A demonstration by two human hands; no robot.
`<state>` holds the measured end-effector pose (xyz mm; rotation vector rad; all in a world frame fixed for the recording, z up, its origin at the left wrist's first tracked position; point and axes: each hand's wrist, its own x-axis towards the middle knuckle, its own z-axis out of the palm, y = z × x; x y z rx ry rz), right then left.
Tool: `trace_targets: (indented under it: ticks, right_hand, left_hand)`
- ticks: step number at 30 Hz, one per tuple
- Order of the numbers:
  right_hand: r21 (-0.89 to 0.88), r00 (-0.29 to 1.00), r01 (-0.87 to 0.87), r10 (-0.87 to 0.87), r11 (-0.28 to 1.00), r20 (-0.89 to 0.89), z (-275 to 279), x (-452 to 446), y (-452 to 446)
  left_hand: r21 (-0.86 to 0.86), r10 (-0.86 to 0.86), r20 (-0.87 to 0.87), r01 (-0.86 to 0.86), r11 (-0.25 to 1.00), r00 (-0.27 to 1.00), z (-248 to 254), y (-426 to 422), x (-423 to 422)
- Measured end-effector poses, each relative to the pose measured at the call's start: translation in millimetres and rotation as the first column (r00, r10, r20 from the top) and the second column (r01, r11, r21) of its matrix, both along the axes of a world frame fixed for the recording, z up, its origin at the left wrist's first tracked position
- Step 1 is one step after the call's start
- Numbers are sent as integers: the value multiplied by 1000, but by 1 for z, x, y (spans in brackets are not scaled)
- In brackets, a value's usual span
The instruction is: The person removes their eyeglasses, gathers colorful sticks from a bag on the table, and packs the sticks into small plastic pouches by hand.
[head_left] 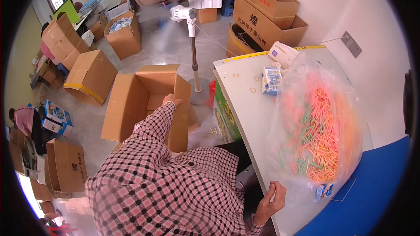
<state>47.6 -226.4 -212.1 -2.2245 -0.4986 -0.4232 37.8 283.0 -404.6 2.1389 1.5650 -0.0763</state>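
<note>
At the top edge of an open, unfilled cardboard box (pixel 127 100) on the floor is my left hand (pixel 172 100), its fingers closed over the rim of the right wall. My right hand (pixel 272 197) hovers beside the front edge of the white table (pixel 245 91), fingers curled together, with nothing visible in them. Just right of it lies a large clear plastic bag (pixel 284 144) full of thin pink, orange and green sticks (pixel 321 135). A small blue-and-white packet (pixel 324 192) lies at the bag's near end.
A white fan (pixel 183 14) on a pole stands beyond the box. Stacked cartons (pixel 258 22) are behind the table. On the table are a blue-and-white pack (pixel 271 80), a tissue pack (pixel 282 54) and several rubber bands (pixel 236 75). People sit farther back and at left.
</note>
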Motion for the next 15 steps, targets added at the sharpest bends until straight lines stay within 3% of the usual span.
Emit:
trace_targets:
  ticks: [3,7,9,15]
  right_hand:
    - [-23,1000,-8,9,1000,15,5,-5,-8]
    - [-61,997,16,-12,998,70,7,-7,-16]
    - [-44,996,60,-57,997,63,5,-9,-17]
    - [-36,996,-18,21,999,90,-3,7,12]
  left_hand:
    - [-27,55,-22,-55,998,998,-2,-1,-2]
    - [-4,-62,-79,62,998,995,-14,-6,-6]
    - [-75,-105,-75,99,992,992,-10,-12,-9]
    - [-223,-209,-94,184,957,973,38,-31,-18]
